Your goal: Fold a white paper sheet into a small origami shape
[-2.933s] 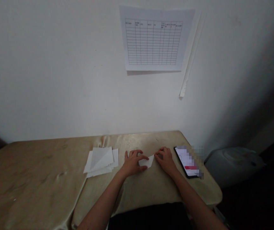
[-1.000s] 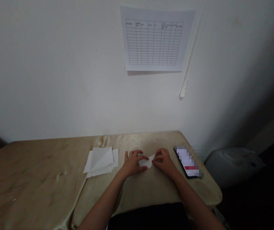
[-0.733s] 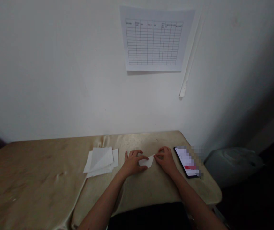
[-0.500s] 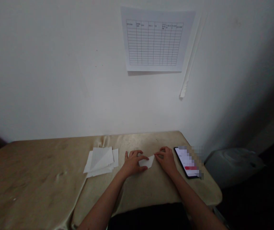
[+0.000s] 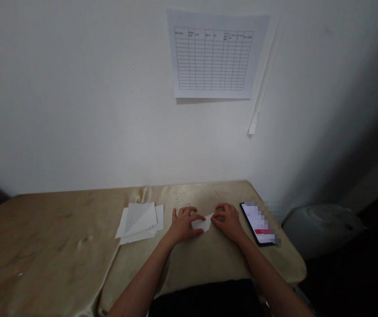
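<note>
A small folded piece of white paper (image 5: 202, 223) lies on the table between my hands, partly hidden under the left one. My left hand (image 5: 184, 224) rests on its left part with the fingers spread, thumb and index finger apart on the sheet. At the paper's pointed right corner, my right hand (image 5: 227, 219) is closed in a pinch, fingertips on that tip. Left of my hands is a loose stack of white paper sheets (image 5: 141, 218), the top one faintly lined.
A phone (image 5: 255, 224) with a lit screen lies to the right on the table (image 5: 205, 259), which has a tan cover. Behind rises a white wall with a printed table sheet (image 5: 213, 57) on it. A pale plastic container (image 5: 324, 229) stands beyond the right edge.
My right hand has shifted slightly left, its fingertips a little further in over the paper's pointed corner. My left hand and the paper stack have stayed in place.
</note>
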{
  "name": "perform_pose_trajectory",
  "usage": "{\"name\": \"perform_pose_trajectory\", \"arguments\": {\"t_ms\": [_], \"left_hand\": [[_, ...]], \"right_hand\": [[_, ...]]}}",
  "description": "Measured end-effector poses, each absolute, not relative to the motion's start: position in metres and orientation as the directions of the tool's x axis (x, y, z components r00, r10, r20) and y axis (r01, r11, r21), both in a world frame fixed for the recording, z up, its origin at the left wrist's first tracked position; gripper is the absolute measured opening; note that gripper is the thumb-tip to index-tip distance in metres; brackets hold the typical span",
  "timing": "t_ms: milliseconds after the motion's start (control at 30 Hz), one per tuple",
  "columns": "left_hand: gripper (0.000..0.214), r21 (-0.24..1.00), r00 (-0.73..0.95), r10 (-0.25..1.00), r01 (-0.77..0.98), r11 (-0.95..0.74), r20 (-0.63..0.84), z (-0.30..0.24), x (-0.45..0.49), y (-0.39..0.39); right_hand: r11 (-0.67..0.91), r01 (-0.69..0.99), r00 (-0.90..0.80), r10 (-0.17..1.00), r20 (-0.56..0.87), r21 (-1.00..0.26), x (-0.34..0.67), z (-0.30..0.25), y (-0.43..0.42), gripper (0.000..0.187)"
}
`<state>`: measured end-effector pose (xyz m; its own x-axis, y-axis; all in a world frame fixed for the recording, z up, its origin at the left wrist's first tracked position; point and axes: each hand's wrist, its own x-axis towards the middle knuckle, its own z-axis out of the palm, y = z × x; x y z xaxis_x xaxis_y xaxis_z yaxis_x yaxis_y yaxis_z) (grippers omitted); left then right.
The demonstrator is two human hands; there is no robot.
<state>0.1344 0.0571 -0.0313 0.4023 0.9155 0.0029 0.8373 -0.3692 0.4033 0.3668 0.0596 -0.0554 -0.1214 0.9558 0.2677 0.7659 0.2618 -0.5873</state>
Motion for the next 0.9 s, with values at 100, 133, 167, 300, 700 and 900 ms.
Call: {"name": "perform_pose_trajectory", "arguments": {"t_ms": [100,133,167,300,700,900], "left_hand": [[0.047,0.402,0.407,0.913,0.836,-0.373,0.001,-0.03,0.1345,0.0569],[0.047,0.401,0.407,0.914,0.837,-0.372,-0.001,-0.0296,0.1346,0.0568],[0.047,0.401,0.405,0.914,0.838,-0.37,-0.002,-0.0293,0.1347,0.0567],[0.047,0.407,0.401,0.916,0.838,-0.364,-0.006,-0.0294,0.1349,0.0566],[0.046,0.398,0.395,0.919,0.844,-0.358,-0.011,-0.0305,0.1347,0.0569],[0.052,0.402,0.413,0.911,0.835,-0.377,-0.004,-0.0304,0.1331,0.0565]], "right_hand": [[0.285,0.754,-0.172,0.955,0.242,-0.592,0.3684,-0.0563,0.0595,0.006],[0.29,0.753,-0.187,0.955,0.23,-0.591,0.3687,-0.0564,0.0593,0.005],[0.294,0.752,-0.203,0.955,0.218,-0.59,0.3689,-0.0562,0.0589,0.004],[0.298,0.743,-0.249,0.954,0.166,-0.599,0.3694,-0.0535,0.0568,0.005],[0.366,0.712,-0.4,0.913,0.081,-0.6,0.3738,-0.0472,0.0549,0.007],[0.387,0.695,-0.412,0.905,0.106,-0.606,0.3744,-0.0472,0.0544,0.009]]}}
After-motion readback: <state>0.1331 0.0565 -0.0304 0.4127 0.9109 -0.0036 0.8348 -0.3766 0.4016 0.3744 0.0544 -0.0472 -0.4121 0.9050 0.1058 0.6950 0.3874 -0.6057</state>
